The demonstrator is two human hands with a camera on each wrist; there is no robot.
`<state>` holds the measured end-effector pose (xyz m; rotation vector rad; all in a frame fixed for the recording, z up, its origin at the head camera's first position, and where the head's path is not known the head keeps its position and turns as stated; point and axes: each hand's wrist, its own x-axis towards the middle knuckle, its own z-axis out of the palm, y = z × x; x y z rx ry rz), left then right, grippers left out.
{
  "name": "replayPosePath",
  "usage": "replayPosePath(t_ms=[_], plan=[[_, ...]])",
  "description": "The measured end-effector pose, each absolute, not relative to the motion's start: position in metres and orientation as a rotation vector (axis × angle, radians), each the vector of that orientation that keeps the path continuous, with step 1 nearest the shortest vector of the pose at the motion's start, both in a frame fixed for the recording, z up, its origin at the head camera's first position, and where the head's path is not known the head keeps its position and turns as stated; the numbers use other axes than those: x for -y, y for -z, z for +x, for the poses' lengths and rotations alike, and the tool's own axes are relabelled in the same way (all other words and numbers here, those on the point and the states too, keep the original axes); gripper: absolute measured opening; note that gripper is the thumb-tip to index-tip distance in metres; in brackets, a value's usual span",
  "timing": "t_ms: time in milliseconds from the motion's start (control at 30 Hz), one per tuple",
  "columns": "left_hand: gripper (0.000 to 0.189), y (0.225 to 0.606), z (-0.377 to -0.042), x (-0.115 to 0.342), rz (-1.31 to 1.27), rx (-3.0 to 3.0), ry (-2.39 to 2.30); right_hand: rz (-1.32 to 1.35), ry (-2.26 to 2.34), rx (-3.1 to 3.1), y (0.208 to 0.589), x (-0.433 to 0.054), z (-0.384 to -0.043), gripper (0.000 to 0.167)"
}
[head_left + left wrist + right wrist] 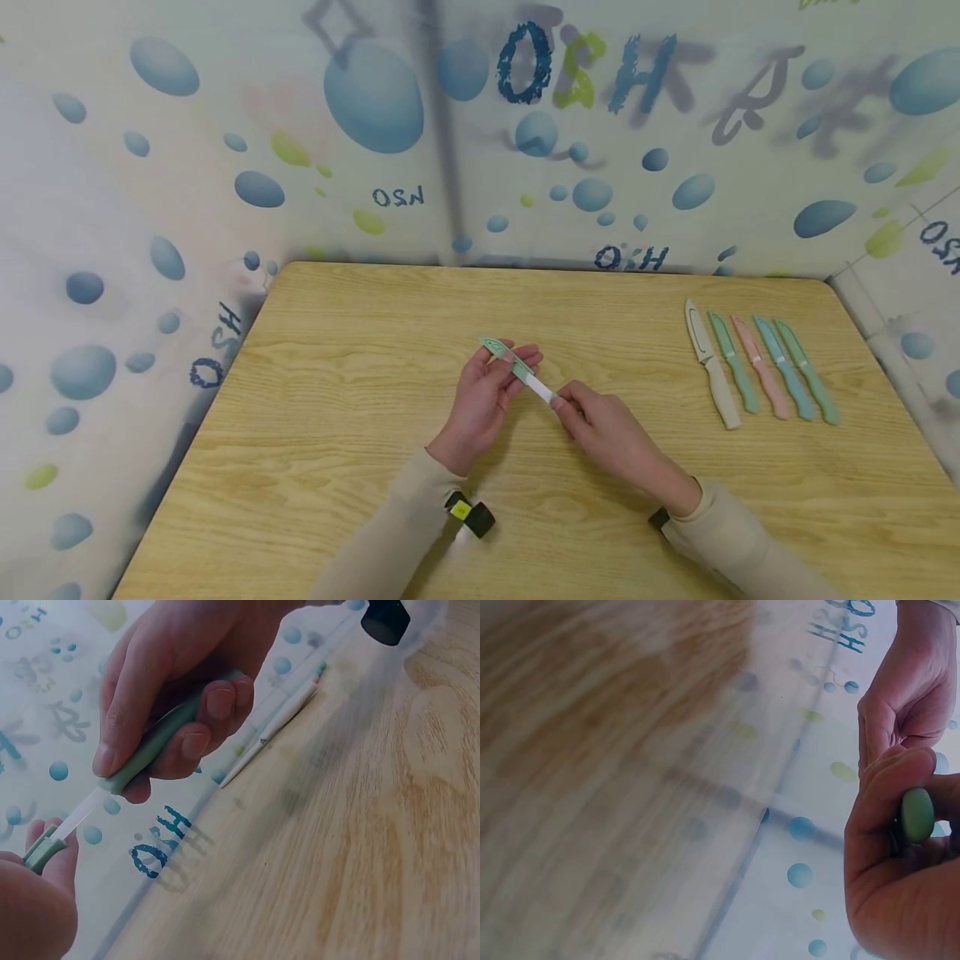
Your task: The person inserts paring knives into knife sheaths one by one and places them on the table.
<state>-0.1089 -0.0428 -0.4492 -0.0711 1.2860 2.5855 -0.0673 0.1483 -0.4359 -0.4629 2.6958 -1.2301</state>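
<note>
Over the middle of the table, a small knife with a white blade [540,388] slants between both hands. Its green handle [161,739] is gripped by my right hand [611,433], with the fingers curled round it. In the right wrist view the butt of the handle [916,815] pokes out of that fist. My left hand [477,404], palm up, pinches a patterned green sheath [492,345] under the thumb. The blade's front part is hidden inside the sheath, while a bare white stretch shows between sheath and handle.
To the right on the wooden table [337,400] lies a row of sheathed knives: a larger cream knife [712,367], a green knife [735,367], a pink knife [761,367], a blue knife [784,369] and another green knife [808,373]. A patterned curtain [480,150] hangs behind.
</note>
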Motion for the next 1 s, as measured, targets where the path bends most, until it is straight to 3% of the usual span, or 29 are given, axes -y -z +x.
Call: replayPosePath(t_ms=[1000], plan=[[0.018, 0.4552, -0.1026, 0.0346, 0.019, -1.346, -2.548, -0.460, 1.234, -2.679, 0.4327, -0.1456, -0.0722, 0.024]])
